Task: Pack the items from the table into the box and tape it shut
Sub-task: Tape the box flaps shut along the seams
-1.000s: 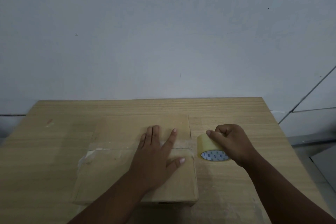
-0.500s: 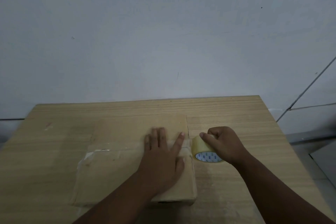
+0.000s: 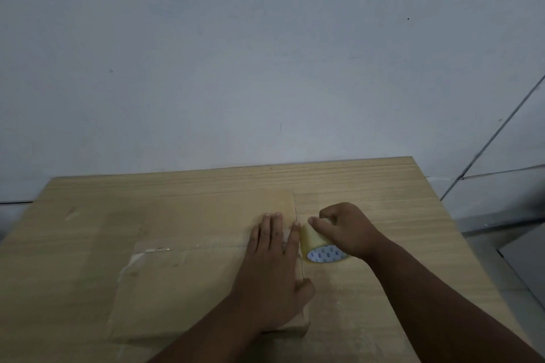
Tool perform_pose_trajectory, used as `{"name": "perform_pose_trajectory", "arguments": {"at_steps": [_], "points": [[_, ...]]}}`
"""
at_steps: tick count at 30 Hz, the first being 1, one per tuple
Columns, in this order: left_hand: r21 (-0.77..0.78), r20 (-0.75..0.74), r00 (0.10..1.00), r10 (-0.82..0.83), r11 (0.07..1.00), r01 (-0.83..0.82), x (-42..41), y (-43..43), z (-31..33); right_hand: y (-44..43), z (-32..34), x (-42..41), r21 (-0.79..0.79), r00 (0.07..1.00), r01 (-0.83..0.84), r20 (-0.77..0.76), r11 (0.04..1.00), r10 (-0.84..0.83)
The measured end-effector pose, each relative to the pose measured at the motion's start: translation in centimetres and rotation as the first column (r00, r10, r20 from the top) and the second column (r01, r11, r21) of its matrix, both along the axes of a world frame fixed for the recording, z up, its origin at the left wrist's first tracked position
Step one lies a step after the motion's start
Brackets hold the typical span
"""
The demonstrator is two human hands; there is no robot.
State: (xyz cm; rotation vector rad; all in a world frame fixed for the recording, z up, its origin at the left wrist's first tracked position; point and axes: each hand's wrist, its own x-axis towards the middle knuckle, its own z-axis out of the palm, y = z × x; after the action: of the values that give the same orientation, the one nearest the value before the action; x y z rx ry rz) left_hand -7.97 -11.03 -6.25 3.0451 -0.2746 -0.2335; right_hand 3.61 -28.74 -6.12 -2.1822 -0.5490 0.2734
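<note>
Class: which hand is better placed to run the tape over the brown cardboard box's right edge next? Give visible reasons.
Right. The right hand grips the pale yellow tape roll at the right edge of the flat brown cardboard box; the left hand lies flat, pressing its top.

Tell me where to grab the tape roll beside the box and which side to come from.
Grip the tape roll across its curved outer band, coming from above and the right, as the right hand does. Its printed core faces the camera, so the band lies open on top, while the box edge and the flat left hand block its left side.
</note>
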Motion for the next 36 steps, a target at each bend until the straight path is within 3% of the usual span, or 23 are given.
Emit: {"name": "perform_pose_trajectory", "arguments": {"at_steps": [4, 7, 10, 13, 14, 16, 18, 21, 23, 26, 30, 36], "points": [[-0.005, 0.001, 1.0, 0.008, 1.0, -0.008, -0.1, -0.4, 0.1, -0.7, -0.8, -0.4, 0.067, 0.997, 0.051, -0.06, 0.996, -0.047], [-0.006, -0.003, 1.0, 0.016, 1.0, -0.016, -0.1, -0.5, 0.3, -0.8, -2.1, -2.1, 0.259, 0.962, 0.258, -0.159, 0.931, -0.223], [0.0, 0.005, 1.0, 0.012, 1.0, -0.012, -0.1, -0.3, 0.3, -0.2, -3.5, -3.7, 0.414, 0.81, 0.586, -0.287, 0.696, -0.511], [-0.007, 0.019, 1.0, 0.005, 1.0, -0.005, -0.1, -0.1, 0.0, 0.3, -4.5, -5.8, 0.391, 0.499, 0.863, -0.554, 0.32, -0.667], [-0.013, 0.021, 1.0, 0.001, 1.0, -0.001, -0.2, 0.1, -0.1, 0.6, -4.9, -6.9, 0.341, 0.422, 0.903, -0.594, 0.261, -0.684], [-0.035, 0.013, 1.0, -0.017, 0.999, 0.018, 0.0, 0.5, 0.0, 1.7, -5.6, -9.4, 0.239, 0.386, 0.922, -0.626, 0.305, -0.677], [-0.081, -0.001, 0.999, -0.045, 0.996, 0.045, 0.2, 1.1, 0.2, 3.2, -6.0, -11.8, 0.217, 0.454, 0.878, -0.663, 0.427, -0.595], [-0.088, -0.002, 0.993, -0.118, 0.989, 0.117, 0.3, 3.0, -0.1, 5.0, -4.8, -13.6, 0.306, 0.55, 0.778, -0.754, 0.549, -0.36], [-0.035, 0.054, 0.988, -0.147, 0.988, 0.149, 0.1, 4.2, -0.6, 5.9, -3.8, -14.1, 0.408, 0.581, 0.725, -0.794, 0.555, -0.176], [-0.029, 0.108, 0.99, -0.093, 0.995, 0.096, -0.5, 4.2, -0.9, 6.3, -2.8, -14.6, 0.451, 0.541, 0.742, -0.84, 0.496, -0.046], [-0.046, 0.089, 0.993, 0.073, 0.997, -0.07, -0.8, 3.4, -0.6, 6.3, -2.4, -14.8, 0.458, 0.522, 0.734, -0.853, 0.501, 0.015], [-0.091, 0.096, 0.991, 0.091, 0.992, -0.082, -1.0, 3.9, -0.1, 7.1, -1.2, -14.6, 0.43, 0.52, 0.726, -0.854, 0.536, -0.02]]}}
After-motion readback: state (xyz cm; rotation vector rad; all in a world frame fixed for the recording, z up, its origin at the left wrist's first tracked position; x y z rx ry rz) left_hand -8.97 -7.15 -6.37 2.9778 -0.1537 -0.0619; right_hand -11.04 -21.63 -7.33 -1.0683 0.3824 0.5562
